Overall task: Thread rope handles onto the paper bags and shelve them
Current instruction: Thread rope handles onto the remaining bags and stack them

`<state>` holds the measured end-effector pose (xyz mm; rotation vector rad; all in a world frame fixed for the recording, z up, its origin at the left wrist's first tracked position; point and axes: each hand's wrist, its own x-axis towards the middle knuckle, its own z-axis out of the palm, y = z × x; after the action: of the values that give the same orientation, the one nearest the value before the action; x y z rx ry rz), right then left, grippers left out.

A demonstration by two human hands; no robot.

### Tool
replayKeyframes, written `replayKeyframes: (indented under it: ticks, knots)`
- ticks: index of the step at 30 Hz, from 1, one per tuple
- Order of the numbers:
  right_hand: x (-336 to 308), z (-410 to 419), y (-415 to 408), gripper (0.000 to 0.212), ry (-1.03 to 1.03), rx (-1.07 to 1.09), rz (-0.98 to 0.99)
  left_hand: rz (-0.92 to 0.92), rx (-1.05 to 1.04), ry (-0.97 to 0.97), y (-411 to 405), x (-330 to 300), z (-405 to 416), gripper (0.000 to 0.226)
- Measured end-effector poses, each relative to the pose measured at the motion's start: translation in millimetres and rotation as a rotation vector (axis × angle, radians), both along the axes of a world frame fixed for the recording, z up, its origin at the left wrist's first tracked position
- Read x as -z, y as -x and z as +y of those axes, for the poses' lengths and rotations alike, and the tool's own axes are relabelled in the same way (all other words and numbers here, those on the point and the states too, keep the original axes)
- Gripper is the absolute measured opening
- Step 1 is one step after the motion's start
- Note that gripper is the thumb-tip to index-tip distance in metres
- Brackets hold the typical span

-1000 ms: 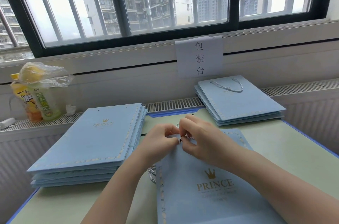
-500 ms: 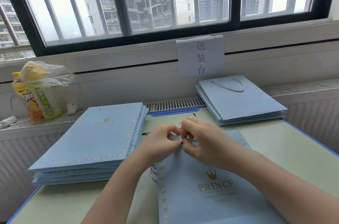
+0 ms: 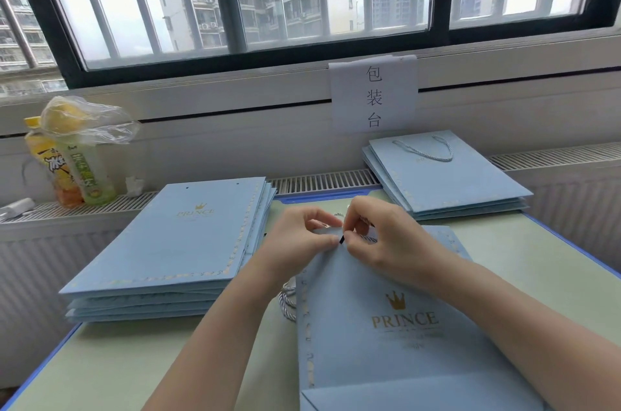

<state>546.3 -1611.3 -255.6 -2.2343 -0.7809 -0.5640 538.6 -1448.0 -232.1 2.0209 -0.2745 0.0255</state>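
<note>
Blue paper bag [image 3: 386,326] barely shifts; left hand [image 3: 295,242] pins its top edge, right hand [image 3: 379,239] keeps pinching the rope's black tip [image 3: 341,239], seemingly still unthreaded.

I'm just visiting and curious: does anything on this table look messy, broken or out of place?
Nothing looks damaged or spilled. The left stack of bags is slightly fanned rather than squared. A loose rope pokes out from under the bag being worked on. A crumpled plastic bag sits over the drink bottles.
</note>
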Motion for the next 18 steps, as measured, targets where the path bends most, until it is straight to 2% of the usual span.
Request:
replayKeyframes:
  ticks: [5,10,13,18]
  knots:
    - [-4,2,1,0.008,-0.06,0.001,0.037,-0.004,-0.026,0.059,1,-2,0,0.031]
    - [-12,-2,4,0.007,-0.184,-0.043,0.1,-0.026,-0.029,0.131,3,-3,-1,0.03]
    - [-11,-4,2,0.013,-0.158,-0.047,0.059,-0.054,-0.04,0.158,4,-3,1,0.027]
    - [-6,-2,-4,0.007,-0.089,-0.029,-0.014,-0.04,-0.023,0.163,3,-2,2,0.025]
